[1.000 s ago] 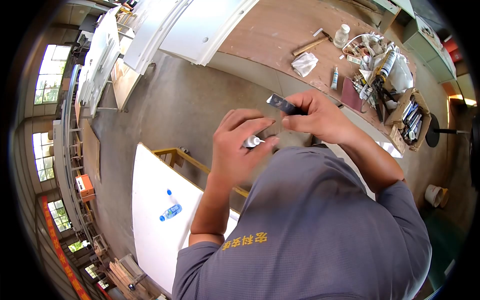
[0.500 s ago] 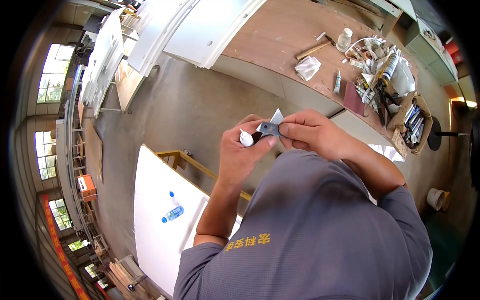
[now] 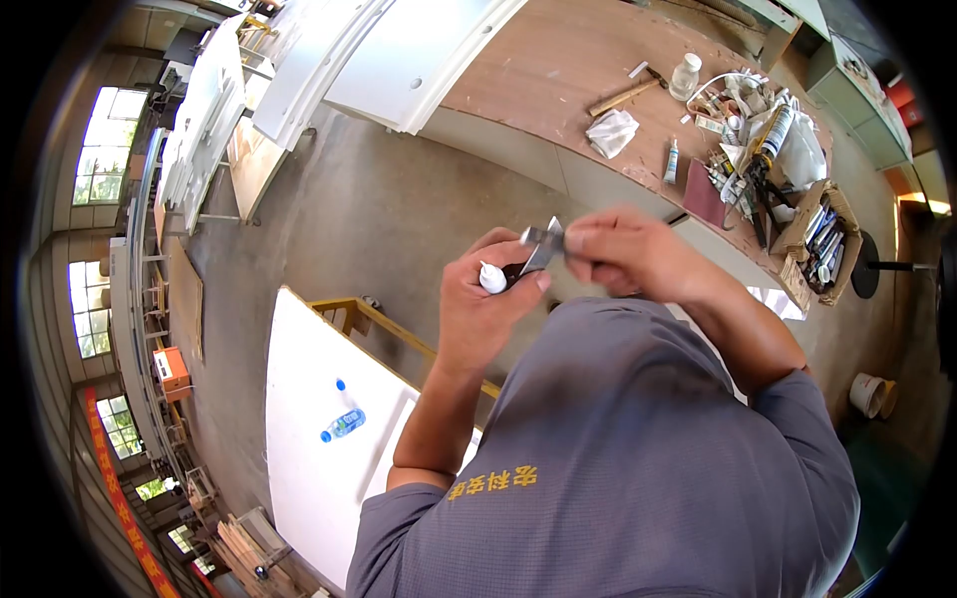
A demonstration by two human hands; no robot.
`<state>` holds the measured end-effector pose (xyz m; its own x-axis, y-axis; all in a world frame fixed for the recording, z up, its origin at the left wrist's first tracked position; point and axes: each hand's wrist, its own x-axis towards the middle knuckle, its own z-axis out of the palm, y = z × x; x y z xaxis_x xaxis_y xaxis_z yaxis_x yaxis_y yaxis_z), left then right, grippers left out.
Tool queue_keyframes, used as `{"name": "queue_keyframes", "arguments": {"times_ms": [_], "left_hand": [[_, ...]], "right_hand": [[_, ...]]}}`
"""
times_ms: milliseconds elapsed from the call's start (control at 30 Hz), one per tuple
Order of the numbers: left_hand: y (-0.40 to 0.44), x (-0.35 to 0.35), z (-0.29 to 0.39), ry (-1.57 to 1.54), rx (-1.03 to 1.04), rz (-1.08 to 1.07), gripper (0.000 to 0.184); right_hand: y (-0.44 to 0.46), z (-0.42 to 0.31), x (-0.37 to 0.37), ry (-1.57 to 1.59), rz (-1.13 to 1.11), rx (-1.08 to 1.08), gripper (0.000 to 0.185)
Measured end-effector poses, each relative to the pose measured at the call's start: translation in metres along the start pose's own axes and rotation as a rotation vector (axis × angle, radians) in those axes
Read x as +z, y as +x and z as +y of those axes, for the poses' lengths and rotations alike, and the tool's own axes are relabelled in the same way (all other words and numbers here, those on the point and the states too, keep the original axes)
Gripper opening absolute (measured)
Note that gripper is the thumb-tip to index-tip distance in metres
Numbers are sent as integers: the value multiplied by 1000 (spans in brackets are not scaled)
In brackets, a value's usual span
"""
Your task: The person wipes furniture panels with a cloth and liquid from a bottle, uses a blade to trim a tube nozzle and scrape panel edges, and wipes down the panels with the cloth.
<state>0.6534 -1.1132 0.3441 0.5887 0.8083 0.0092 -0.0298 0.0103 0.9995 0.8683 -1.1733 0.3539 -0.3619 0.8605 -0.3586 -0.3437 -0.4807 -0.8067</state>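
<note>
My left hand (image 3: 477, 314) is closed around a white-nozzled squeeze bottle (image 3: 491, 278), only its tip showing. The same hand holds a scraper (image 3: 541, 253) with a shiny flat blade and a dark handle mostly hidden in the fingers. Blurred by motion, my right hand (image 3: 630, 255) pinches a small flat grey metal piece (image 3: 539, 238), which lies across the scraper's blade. Both hands are close together in front of my chest.
A brown workbench (image 3: 558, 75) carries a hammer (image 3: 623, 97), a crumpled white cloth (image 3: 612, 133), a caulking gun (image 3: 773, 140) and a carton of tubes (image 3: 822, 244). Below left, a white panel (image 3: 309, 458) bears a water bottle (image 3: 344, 426). White panels (image 3: 419, 60) stand farther off.
My right hand has turned the grey metal piece and shifted it against the scraper, so it now appears edge-on and more of the blade shows. The left hand stays nearly still.
</note>
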Motion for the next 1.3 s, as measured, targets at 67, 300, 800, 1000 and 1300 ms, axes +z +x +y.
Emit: {"name": "queue_keyframes", "arguments": {"times_ms": [67, 300, 800, 1000, 1300], "left_hand": [[-2, -5, 0, -119, -47, 6, 20], [7, 2, -7, -563, -60, 365, 14], [24, -43, 25, 183, -167, -450, 33], [13, -27, 22, -11, -184, -76, 32], [15, -21, 4, -131, -67, -185, 41]], "right_hand": [[10, 3, -15, 98, 166, -145, 31], [19, 20, 19, -73, 266, -318, 15], [8, -22, 1, -579, 4, -190, 16], [0, -4, 7, -213, 192, -233, 27], [1, 0, 18, -114, 38, -126, 36]]}}
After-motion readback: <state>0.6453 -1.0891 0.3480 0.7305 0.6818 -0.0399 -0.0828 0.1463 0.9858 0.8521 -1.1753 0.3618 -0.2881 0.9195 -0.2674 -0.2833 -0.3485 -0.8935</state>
